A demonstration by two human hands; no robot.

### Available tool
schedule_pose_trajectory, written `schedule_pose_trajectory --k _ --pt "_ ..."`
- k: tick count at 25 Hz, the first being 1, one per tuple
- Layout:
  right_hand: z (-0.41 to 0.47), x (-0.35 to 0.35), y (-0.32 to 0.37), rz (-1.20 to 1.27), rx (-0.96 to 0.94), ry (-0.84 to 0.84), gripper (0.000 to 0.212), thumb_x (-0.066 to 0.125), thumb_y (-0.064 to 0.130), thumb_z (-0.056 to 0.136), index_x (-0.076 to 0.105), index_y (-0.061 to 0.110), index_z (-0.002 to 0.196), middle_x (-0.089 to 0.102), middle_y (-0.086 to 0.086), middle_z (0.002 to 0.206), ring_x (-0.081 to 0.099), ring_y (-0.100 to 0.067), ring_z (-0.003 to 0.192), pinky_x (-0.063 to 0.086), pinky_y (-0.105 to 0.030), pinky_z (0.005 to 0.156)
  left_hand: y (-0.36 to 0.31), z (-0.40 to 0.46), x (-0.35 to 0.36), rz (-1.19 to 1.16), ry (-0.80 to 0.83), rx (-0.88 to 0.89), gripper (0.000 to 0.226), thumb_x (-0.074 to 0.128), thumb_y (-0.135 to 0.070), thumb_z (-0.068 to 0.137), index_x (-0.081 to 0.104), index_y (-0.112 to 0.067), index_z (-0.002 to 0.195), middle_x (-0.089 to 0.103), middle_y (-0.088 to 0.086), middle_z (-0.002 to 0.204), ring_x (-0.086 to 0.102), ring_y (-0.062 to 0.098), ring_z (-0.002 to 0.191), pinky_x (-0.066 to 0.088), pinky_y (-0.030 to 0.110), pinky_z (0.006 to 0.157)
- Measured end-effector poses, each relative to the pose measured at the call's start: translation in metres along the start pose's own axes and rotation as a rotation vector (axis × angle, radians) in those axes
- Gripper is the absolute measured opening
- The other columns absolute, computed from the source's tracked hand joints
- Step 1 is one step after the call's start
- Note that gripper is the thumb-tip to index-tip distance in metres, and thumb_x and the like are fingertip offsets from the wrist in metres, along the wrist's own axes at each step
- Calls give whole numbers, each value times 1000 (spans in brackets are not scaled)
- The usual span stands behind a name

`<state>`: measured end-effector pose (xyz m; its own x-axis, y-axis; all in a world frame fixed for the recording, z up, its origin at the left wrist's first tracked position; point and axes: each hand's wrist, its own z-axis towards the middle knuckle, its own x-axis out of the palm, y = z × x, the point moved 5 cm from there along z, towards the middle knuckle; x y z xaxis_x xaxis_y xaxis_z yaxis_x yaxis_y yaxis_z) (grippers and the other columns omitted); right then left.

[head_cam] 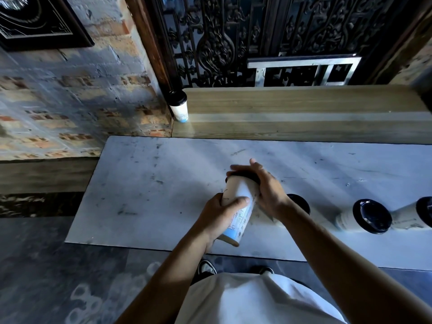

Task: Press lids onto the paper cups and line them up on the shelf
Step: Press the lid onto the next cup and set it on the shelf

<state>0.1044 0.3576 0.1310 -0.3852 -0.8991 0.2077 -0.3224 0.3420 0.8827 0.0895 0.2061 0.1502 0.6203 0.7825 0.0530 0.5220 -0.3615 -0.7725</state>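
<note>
In the middle of the frame, the left hand (221,212) grips a white paper cup (238,206) around its lower body, fingers curled round it and the thumb lying across the printed side. The cup is held tilted above the pale marble counter (145,183), its base towards the lower edge of the frame. The right hand (264,188) lies over the cup's top, fingers bent over the black lid (243,176) and pressing on it. At the right of the frame three more lidded cups (364,217) stand on the counter, one mostly hidden behind the right forearm. In the upper middle, one lidded cup (179,106) stands at the left end of the wooden shelf (304,113), beside the brick wall (70,101).
</note>
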Motion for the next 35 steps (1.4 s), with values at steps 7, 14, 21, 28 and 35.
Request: schedule_pose_trajectory --k 7,14,21,28,35 --pt "-21 19 -23 367 115 4 43 35 44 102 61 10 102 54 -11 70 51 -25 54 37 -29 50 3 -1 3 -367 -14 -172 65 51 -63 95 70 -5 117 74 19 85 69 33 62 59 42 54" --pt "-38 25 -57 424 142 17 47 33 28 98 53 42 138 60 -25 99 54 -39 85 43 -45 66 31 0 5 -489 -142 -201 57 52 -61 97 70 -12 121 77 19 113 74 38 90 61 58 75" --pt "-45 15 -61 419 132 -65 46 52 30 96 52 26 142 64 -23 106 58 -30 89 50 -43 79 32 -1 -17 113 -359 -83 62 39 -60 101 73 -10 89 76 10 86 70 23 76 52 32 70" --pt "-48 15 -68 395 173 -73 37 46 24 101 57 28 136 63 -23 109 53 -32 91 44 -47 85 10 -15 -33 258 -603 435 18 71 -19 93 65 -15 110 67 -1 88 67 17 82 49 29 73" --pt "-50 18 -63 344 189 -41 35 47 18 101 58 27 133 63 -25 112 60 -31 86 53 -43 75 -2 -17 -29 403 -403 687 33 56 -9 81 84 -22 92 62 -3 97 64 9 90 49 15 78"
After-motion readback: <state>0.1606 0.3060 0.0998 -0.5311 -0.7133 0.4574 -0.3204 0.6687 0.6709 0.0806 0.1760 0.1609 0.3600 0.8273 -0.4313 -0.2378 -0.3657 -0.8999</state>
